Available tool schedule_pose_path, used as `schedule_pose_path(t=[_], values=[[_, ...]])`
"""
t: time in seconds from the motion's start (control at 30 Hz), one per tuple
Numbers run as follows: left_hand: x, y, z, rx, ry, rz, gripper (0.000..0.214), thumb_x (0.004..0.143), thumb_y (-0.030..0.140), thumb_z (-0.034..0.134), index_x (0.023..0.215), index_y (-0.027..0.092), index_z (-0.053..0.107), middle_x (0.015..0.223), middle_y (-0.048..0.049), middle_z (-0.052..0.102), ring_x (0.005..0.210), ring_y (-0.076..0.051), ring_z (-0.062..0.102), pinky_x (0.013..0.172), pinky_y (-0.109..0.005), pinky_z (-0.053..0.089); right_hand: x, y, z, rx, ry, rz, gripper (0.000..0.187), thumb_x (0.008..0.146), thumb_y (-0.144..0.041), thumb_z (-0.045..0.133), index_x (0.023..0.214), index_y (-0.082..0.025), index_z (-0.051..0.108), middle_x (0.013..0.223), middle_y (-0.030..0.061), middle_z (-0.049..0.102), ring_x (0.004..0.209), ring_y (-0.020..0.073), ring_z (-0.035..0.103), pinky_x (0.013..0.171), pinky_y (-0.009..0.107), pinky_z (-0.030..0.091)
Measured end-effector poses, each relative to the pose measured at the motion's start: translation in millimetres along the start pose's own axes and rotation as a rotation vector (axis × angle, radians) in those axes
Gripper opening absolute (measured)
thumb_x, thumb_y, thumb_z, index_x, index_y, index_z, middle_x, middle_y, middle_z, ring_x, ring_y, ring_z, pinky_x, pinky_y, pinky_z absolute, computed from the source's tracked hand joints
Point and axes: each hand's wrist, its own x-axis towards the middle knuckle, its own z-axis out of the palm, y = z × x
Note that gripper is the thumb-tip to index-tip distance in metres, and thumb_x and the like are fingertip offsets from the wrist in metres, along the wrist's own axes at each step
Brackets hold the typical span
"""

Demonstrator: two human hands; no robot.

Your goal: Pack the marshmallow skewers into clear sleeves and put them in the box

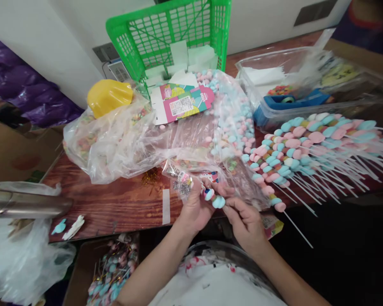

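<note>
Close to the table's front edge, my left hand [198,210] is closed around a marshmallow skewer [218,202], which has blue, white and pink pieces. A clear printed plastic bag [175,170] lies at the same fingers and seems to cover part of the skewer. My right hand [247,225] is closed in a pinch at the skewer's near end; its fingertips partly hide what they grip. Just right of my hands is a large pile of marshmallow skewers [293,148] with white sticks pointing toward the right and front.
Bags of candy rings [115,144] and loose marshmallows [232,114] cover the table's middle. Behind stand a green crate [166,25], a yellow scoop [110,97], printed cards [185,104] and a clear bin [293,117]. Below left, a carton holds wrapped skewers [111,272]. A steel flask [28,203] lies left.
</note>
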Motion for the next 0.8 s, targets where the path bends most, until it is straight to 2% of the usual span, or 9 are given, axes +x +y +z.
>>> schedule_pose_path(t=[0.13,0.2,0.27,0.33,0.37,0.47,0.53,0.63,0.8], values=[[1.7,15.3,-3.8,-0.067,-0.02,0.069,0.047,0.061,0.049,0.08,0.095,0.021,0.064,0.1,-0.0079,0.069,0.111,-0.032,0.058,0.09,-0.048,0.047,1.5,1.7,-4.2,0.398,-0.171,0.322,0.027,0.09,-0.038,0.049,0.075,-0.017,0.055,0.053,-0.0067,0.032,0.046,0.0072,0.027,0.042,0.02,0.023],[2.9,21.1,-4.9,-0.034,-0.024,0.1,0.046,0.059,0.04,0.083,0.097,0.022,0.065,0.096,-0.0064,0.069,0.109,-0.033,0.059,0.092,-0.051,0.045,2.1,0.7,-3.7,0.487,-0.23,0.405,0.03,0.088,-0.042,0.051,0.073,-0.016,0.054,0.052,-0.0075,0.029,0.045,0.0065,0.023,0.041,0.02,0.02],[4.7,24.1,-5.9,-0.009,-0.014,0.12,0.033,0.062,0.036,0.082,0.085,0.02,0.065,0.079,-0.0028,0.068,0.095,-0.029,0.065,0.091,-0.051,0.046,2.4,-1.6,-2.6,0.447,-0.23,0.411,0.031,0.088,-0.041,0.051,0.07,-0.017,0.053,0.052,-0.0075,0.029,0.045,0.0065,0.024,0.04,0.02,0.02],[6.8,24.4,-7.0,-0.007,0.007,0.119,0.025,0.069,0.035,0.078,0.071,0.017,0.061,0.066,0.0003,0.062,0.079,-0.023,0.066,0.09,-0.048,0.048,1.8,-3.4,-1.6,0.264,-0.164,0.313,0.028,0.089,-0.035,0.049,0.068,-0.017,0.053,0.052,-0.0062,0.035,0.046,0.0073,0.031,0.042,0.02,0.026],[7.7,23.7,-7.4,-0.013,0.024,0.111,0.026,0.073,0.036,0.075,0.067,0.016,0.059,0.064,0.001,0.059,0.074,-0.02,0.065,0.09,-0.047,0.048,1.2,-3.6,-1.0,0.125,-0.105,0.217,0.025,0.089,-0.03,0.048,0.069,-0.017,0.054,0.053,-0.0054,0.039,0.047,0.0077,0.036,0.044,0.02,0.03],[9.0,19.3,-7.1,-0.036,0.101,0.113,0.027,0.076,0.037,0.073,0.065,0.016,0.059,0.063,0.0017,0.057,0.074,-0.019,0.064,0.087,-0.044,0.05,-1.4,-0.6,0.8,-0.26,0.083,-0.102,0.017,0.088,-0.016,0.047,0.075,-0.018,0.057,0.056,-0.0036,0.051,0.049,0.0086,0.047,0.05,0.021,0.037],[8.5,15.6,-5.3,-0.041,0.134,0.136,0.029,0.074,0.039,0.074,0.064,0.016,0.059,0.063,0.0018,0.057,0.076,-0.02,0.064,0.085,-0.043,0.051,-2.4,2.3,1.9,-0.386,0.14,-0.225,0.015,0.086,-0.011,0.047,0.079,-0.018,0.058,0.059,-0.0019,0.056,0.051,0.0098,0.051,0.053,0.022,0.037],[6.3,10.6,-1.6,-0.035,0.141,0.157,0.03,0.073,0.041,0.074,0.064,0.016,0.059,0.064,0.0014,0.058,0.078,-0.02,0.064,0.082,-0.042,0.052,-1.3,4.3,2.3,-0.453,0.131,-0.292,0.018,0.084,-0.006,0.046,0.079,-0.017,0.059,0.062,0.0007,0.058,0.055,0.0121,0.053,0.057,0.024,0.037],[3.1,5.3,1.3,0.065,0.127,0.187,0.03,0.075,0.041,0.073,0.065,0.016,0.058,0.065,0.0013,0.057,0.079,-0.019,0.064,0.078,-0.036,0.051,0.2,2.2,0.5,-0.54,0.099,-0.343,0.021,0.082,-0.003,0.045,0.076,-0.017,0.06,0.059,0.0013,0.053,0.055,0.0135,0.047,0.056,0.027,0.031]])
